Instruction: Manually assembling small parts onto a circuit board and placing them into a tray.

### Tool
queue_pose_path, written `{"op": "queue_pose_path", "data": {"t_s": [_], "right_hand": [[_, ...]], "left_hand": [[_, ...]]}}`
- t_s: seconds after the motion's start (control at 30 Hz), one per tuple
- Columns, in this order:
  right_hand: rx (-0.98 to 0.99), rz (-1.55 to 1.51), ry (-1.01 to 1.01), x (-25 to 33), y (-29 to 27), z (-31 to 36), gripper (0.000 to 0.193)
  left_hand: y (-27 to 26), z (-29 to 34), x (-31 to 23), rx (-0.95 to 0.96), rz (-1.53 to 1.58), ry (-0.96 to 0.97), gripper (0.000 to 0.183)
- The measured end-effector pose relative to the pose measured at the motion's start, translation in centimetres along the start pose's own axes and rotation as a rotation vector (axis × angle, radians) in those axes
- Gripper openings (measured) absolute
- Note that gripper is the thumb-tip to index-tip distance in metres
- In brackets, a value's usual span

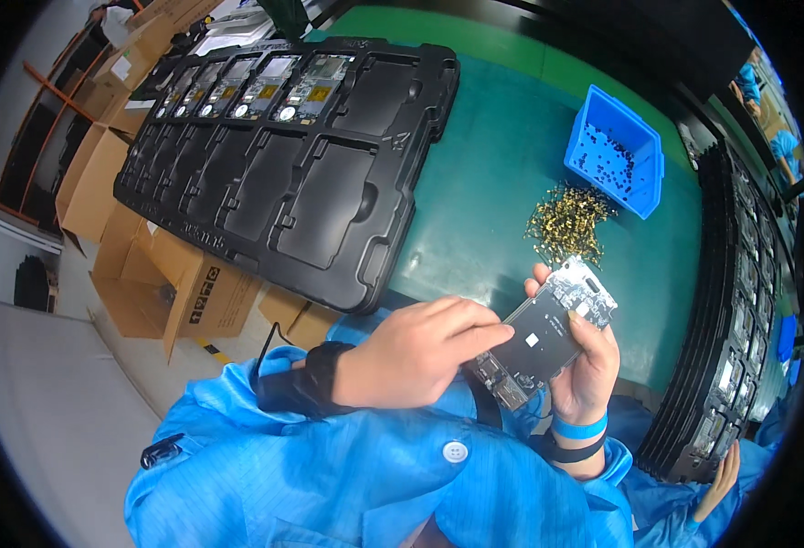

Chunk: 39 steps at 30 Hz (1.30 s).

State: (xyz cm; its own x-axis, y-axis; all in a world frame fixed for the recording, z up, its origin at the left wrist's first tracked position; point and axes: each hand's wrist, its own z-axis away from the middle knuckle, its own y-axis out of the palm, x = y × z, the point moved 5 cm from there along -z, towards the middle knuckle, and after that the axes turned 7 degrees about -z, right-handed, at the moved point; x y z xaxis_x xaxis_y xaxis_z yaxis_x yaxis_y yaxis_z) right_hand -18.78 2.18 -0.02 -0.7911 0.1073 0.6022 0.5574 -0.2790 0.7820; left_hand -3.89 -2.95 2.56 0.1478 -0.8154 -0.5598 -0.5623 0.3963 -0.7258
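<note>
While the right hand grips the circuit board, thumb on its face, the left hand's bent fingers touch its left side; can't tell if pinching. Board's by the green table's near edge; beyond, gold parts, blue bin. Black tray left, cardboard box below.

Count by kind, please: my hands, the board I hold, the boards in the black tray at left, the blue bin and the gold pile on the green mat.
Left hand, right hand: 2
Held circuit board: 1
Tray boards in black tray: 5
Blue bin: 1
Gold-coloured pile: 1
Total: 10
</note>
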Motion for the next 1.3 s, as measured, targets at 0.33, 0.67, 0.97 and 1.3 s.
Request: {"op": "queue_pose_path", "data": {"t_s": [0.33,0.67,0.97,1.3], "right_hand": [[0.089,0.079,0.092,-1.7,1.2,-0.5,0.048],[0.135,-0.349,-0.209,-0.7,0.4,-0.6,0.048],[0.162,-0.165,-0.292,-1.7,-0.2,0.7,0.043],[0.048,0.234,-0.261,-0.4,-2.2,1.6,0.024]], "left_hand": [[0.7,-0.9,0.9,0.036,0.204,-0.270,0.062],[3.9,1.0,1.3,0.198,1.026,-0.561,0.063],[4.1,0.9,1.3,0.027,1.129,-0.566,0.041],[2.0,0.9,1.8,-0.127,0.986,-0.588,0.038]]}}
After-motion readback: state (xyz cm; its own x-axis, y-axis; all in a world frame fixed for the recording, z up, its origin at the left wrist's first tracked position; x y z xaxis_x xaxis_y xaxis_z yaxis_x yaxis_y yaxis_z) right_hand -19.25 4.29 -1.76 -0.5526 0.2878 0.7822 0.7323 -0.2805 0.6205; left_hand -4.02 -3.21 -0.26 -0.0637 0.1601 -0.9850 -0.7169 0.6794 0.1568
